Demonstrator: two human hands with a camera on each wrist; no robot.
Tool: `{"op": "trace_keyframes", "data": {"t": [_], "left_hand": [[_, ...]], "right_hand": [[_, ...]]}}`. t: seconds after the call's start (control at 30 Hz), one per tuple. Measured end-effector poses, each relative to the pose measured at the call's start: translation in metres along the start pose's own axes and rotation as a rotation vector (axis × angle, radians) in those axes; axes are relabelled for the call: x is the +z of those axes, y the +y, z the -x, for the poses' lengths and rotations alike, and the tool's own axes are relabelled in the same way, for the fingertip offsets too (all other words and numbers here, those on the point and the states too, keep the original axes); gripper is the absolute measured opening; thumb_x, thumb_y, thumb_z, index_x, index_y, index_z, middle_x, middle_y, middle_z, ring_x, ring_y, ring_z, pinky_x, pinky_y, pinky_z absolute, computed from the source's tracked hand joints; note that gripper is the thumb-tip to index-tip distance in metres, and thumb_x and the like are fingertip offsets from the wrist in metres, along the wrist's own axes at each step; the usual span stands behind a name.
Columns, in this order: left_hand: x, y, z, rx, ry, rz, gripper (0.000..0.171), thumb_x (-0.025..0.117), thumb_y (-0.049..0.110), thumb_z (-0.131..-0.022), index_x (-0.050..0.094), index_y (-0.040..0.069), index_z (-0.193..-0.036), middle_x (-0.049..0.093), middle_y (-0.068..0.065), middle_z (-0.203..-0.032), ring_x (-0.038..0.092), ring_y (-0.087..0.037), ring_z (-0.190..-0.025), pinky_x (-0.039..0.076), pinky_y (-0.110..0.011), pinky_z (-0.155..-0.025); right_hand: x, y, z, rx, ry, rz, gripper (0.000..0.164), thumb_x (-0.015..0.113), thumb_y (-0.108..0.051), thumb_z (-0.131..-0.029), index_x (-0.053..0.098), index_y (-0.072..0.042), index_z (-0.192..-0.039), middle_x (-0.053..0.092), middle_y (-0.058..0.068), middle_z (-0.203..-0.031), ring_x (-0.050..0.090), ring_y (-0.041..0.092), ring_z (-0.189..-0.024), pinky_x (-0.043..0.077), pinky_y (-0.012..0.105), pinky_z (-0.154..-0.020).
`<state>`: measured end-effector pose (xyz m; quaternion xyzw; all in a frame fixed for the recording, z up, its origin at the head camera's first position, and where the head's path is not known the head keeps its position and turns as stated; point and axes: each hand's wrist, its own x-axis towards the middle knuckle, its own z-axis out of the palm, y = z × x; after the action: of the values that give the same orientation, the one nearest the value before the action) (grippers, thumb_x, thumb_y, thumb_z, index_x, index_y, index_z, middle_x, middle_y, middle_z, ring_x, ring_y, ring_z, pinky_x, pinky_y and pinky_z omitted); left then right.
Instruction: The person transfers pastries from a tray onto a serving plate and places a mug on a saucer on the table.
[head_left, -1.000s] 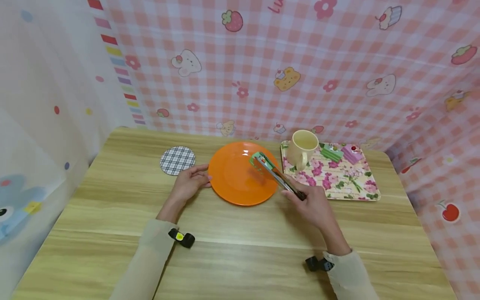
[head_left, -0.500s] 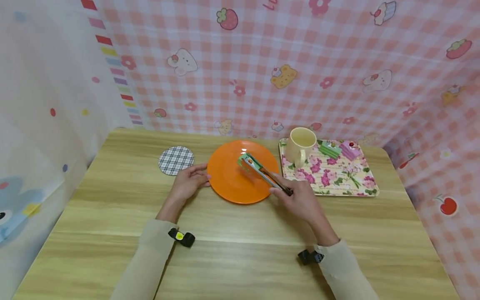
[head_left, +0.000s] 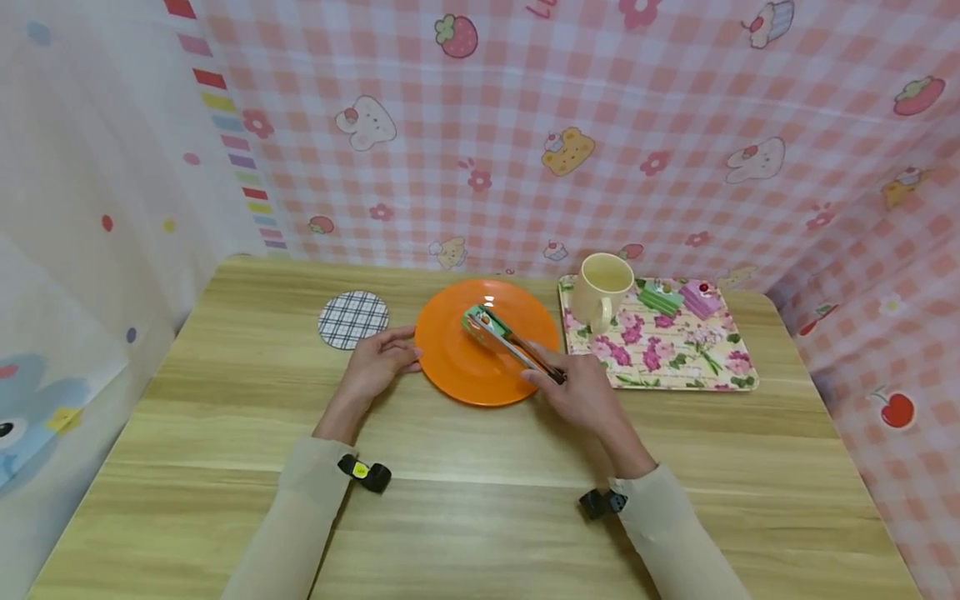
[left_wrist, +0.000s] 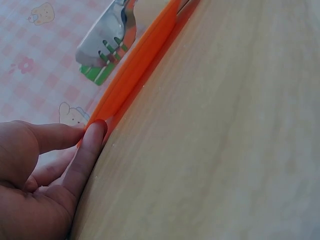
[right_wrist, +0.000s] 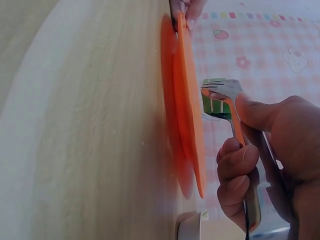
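Note:
My left hand (head_left: pixel 375 365) pinches the left rim of a round orange plate (head_left: pixel 453 364); in the left wrist view its fingertips lie on both sides of the rim (left_wrist: pixel 131 80). My right hand (head_left: pixel 588 398) grips metal tongs (head_left: pixel 521 349) reaching over the plate from the right. Between their fork-like tips is a small green slice of toy cake (right_wrist: pixel 218 105), partly hidden by the tips. The right wrist view has this slice raised above the plate's surface.
Right of the plate lies a flowered tray (head_left: pixel 678 367) bearing a cream mug (head_left: pixel 603 287), a green cake slice (head_left: pixel 660 300) and a purple one (head_left: pixel 700 302). A checked round coaster (head_left: pixel 353 320) lies beyond my left hand. A gingham curtain (head_left: pixel 420 142) borders the table's back.
My right hand has moved left with the tongs and the green cake slice, from the plate's right side toward its middle. The left hand has stayed at the rim.

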<state>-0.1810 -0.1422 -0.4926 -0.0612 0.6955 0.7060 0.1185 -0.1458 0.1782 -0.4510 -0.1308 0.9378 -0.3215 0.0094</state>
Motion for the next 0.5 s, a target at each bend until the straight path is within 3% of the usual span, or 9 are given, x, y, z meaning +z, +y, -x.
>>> {"op": "trace_keyframes", "data": {"t": [0.5], "left_hand": [[0.000, 0.001, -0.001, -0.010, 0.001, -0.002, 0.048, 0.064, 0.000, -0.098, 0.054, -0.002, -0.145, 0.066, -0.013, -0.108, 0.071, -0.008, -0.086, 0.066, -0.024, -0.082]], "right_hand": [[0.004, -0.014, -0.014, 0.049, -0.042, 0.018, 0.051, 0.071, -0.046, -0.095, 0.061, -0.027, -0.142, 0.038, -0.002, -0.059, 0.036, 0.016, -0.055, 0.032, 0.025, -0.050]]}}
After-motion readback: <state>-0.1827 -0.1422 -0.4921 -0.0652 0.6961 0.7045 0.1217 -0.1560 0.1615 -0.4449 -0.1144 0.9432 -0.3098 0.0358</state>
